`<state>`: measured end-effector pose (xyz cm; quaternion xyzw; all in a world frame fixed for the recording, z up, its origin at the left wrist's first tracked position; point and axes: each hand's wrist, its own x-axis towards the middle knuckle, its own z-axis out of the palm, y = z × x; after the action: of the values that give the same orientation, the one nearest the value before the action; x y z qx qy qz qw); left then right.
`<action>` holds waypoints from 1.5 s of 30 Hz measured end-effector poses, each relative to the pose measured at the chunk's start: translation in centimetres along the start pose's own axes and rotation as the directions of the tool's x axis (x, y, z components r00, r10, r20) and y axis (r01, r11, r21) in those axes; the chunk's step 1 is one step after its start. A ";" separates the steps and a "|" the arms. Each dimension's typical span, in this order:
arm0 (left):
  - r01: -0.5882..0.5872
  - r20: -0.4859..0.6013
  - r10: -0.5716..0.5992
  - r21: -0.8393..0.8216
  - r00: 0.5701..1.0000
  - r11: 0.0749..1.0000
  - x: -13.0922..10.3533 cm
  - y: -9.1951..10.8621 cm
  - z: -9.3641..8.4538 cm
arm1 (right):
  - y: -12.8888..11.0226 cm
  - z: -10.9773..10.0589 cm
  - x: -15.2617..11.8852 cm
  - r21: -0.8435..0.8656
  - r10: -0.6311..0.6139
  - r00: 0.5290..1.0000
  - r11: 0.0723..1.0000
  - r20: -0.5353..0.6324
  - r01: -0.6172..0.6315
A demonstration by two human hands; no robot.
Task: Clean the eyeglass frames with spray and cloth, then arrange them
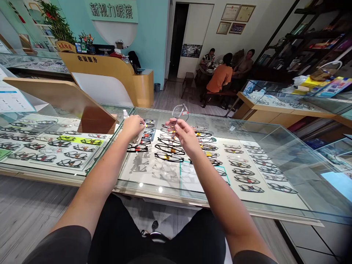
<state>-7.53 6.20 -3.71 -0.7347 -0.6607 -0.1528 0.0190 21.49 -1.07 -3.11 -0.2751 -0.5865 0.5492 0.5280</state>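
Observation:
My right hand [187, 136] holds a pair of thin-framed glasses [180, 111] up above the glass display counter [162, 183], its fingers closed on the frame. One round lens rises above the fingertips; the other is partly behind them. To the left, my left hand [133, 127] is low over the counter, fingers bent together around something pale that is mostly hidden. Just behind that hand stands a small white bottle [125, 114]; whether the hand touches it is unclear. Rows of glasses [169, 157] lie inside the case under both hands.
A wooden-backed mirror or board [63, 91] leans on the counter at the left. A small white tag [232, 128] lies on the glass at right. Beyond are a reception desk [110, 69], a seated person in orange [220, 77] and others at a table.

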 end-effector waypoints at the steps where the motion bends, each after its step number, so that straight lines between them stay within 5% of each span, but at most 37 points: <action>1: 0.009 0.006 -0.009 0.005 1.000 1.000 0.1 0.0 0.2 | 0.0 0.0 0.0 -0.001 0.002 1.000 1.000 -0.001 -0.002; 9: 0.075 0.020 -0.075 0.009 0.997 0.997 0.1 0.3 0.0 | -0.1 0.1 0.0 0.004 0.004 1.000 1.000 -0.001 -0.004; 16: 0.177 -0.222 -0.226 -0.220 0.949 0.959 -0.8 1.5 -2.7 | -0.5 0.0 -0.2 -0.004 -0.004 1.000 1.000 -0.011 0.004; 20: 0.005 -0.399 -0.200 -0.439 0.895 0.899 -1.5 2.1 -4.3 | -0.9 0.3 -0.3 0.006 -0.009 1.000 1.000 -0.014 0.009; 23: -0.186 -0.482 -0.198 -0.637 0.854 0.748 -2.2 2.9 -5.2 | -1.2 0.5 -0.3 0.039 -0.009 1.000 0.999 -0.009 0.010; 28: -0.196 -0.325 -0.248 -0.880 0.913 0.432 -3.3 4.4 -6.2 | -1.5 0.8 -0.4 0.059 -0.011 1.000 0.998 0.006 0.010; 34: -0.202 -0.257 -0.178 -0.939 0.950 0.276 -3.3 5.3 -6.7 | -1.7 1.2 -0.7 0.014 -0.003 1.000 1.000 0.017 0.003; 45: -0.125 -0.121 0.033 -0.969 0.992 0.212 -3.8 7.2 -5.5 | -1.4 1.6 -0.7 -0.040 -0.072 0.997 0.997 -0.013 0.072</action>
<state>-1.86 0.33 1.83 -0.6112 -0.3801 -0.5582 -0.4127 20.54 -2.59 -1.72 -0.2682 -0.6029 0.5161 0.5461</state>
